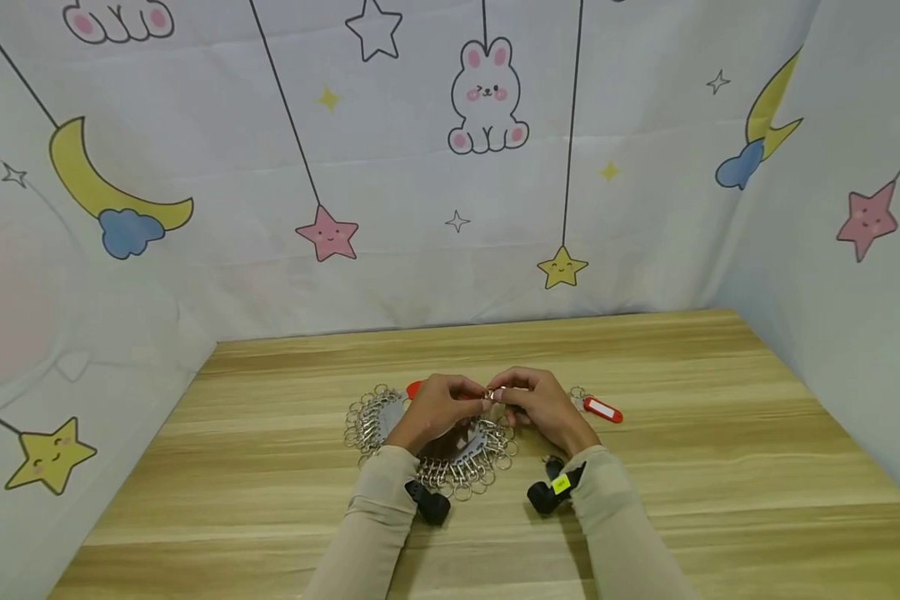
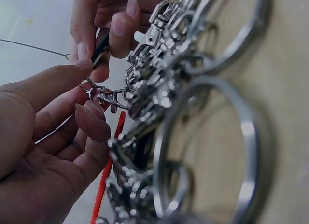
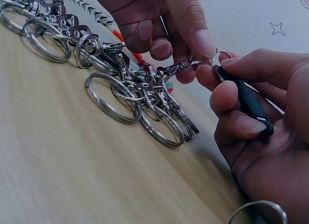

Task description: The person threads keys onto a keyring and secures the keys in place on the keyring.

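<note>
My left hand (image 1: 437, 408) pinches a small split ring (image 2: 91, 92) between thumb and fingers. The ring hangs on a silver swivel clasp (image 3: 177, 67), one of several clasps fanned around a grey disc (image 1: 392, 417). In my right hand (image 1: 542, 404) is a slim black piece (image 3: 248, 102) with a thin metal end, gripped by thumb and curled fingers. That metal end meets the split ring right at the fingertips of both hands. Larger split rings (image 3: 113, 98) dangle from the neighbouring clasps, close below the hands. My left hand and wrist cover part of the disc.
To the right of the hands, a red key tag (image 1: 603, 409) with a white label lies on the wooden table (image 1: 690, 500). Something red (image 1: 413, 389) shows behind the left hand. White printed cloth (image 1: 405, 292) hangs behind the table and along both sides.
</note>
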`<control>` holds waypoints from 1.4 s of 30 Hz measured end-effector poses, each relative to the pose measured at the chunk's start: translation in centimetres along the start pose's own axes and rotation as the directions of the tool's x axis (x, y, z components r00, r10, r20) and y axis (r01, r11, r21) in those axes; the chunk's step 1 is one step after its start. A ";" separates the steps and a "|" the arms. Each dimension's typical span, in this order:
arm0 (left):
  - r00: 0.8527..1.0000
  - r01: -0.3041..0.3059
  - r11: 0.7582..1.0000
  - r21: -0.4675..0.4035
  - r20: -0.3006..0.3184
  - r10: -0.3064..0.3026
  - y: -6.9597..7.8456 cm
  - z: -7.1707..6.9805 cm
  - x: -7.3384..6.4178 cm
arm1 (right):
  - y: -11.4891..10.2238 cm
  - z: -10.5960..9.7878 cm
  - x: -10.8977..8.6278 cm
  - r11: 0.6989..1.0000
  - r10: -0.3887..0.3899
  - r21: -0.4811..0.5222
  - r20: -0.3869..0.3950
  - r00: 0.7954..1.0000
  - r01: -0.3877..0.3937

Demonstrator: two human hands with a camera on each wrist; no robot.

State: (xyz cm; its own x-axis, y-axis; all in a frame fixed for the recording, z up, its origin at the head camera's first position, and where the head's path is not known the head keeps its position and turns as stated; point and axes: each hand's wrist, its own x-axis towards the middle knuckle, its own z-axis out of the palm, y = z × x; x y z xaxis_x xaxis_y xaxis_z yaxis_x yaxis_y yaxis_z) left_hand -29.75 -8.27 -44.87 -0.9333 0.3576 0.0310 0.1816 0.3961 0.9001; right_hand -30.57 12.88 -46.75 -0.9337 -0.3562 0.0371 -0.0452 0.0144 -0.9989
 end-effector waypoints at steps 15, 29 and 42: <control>0.999 -0.029 0.998 -0.054 0.026 0.030 0.1 -0.2 0.0 | -0.3 0.2 0.1 0.997 -0.023 0.070 -0.029 0.999 0.025; 0.999 -0.036 0.999 0.037 -0.022 0.037 -0.1 -0.1 0.2 | -0.3 0.1 0.2 0.997 -0.026 0.072 -0.032 0.999 0.028; 1.000 -0.021 1.000 0.008 -0.016 0.021 -0.1 0.0 -0.1 | 0.1 0.1 0.2 0.995 -0.026 0.093 -0.034 0.999 0.029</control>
State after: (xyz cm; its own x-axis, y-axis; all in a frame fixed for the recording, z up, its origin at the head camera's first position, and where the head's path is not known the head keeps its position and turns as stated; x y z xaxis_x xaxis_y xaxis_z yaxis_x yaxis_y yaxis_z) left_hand -29.73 -8.36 -44.96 -0.9341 0.3523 0.0569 0.2037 0.3953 0.8957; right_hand -30.69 12.72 -46.82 -0.9437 -0.3247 0.0638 -0.0388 -0.0829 -0.9958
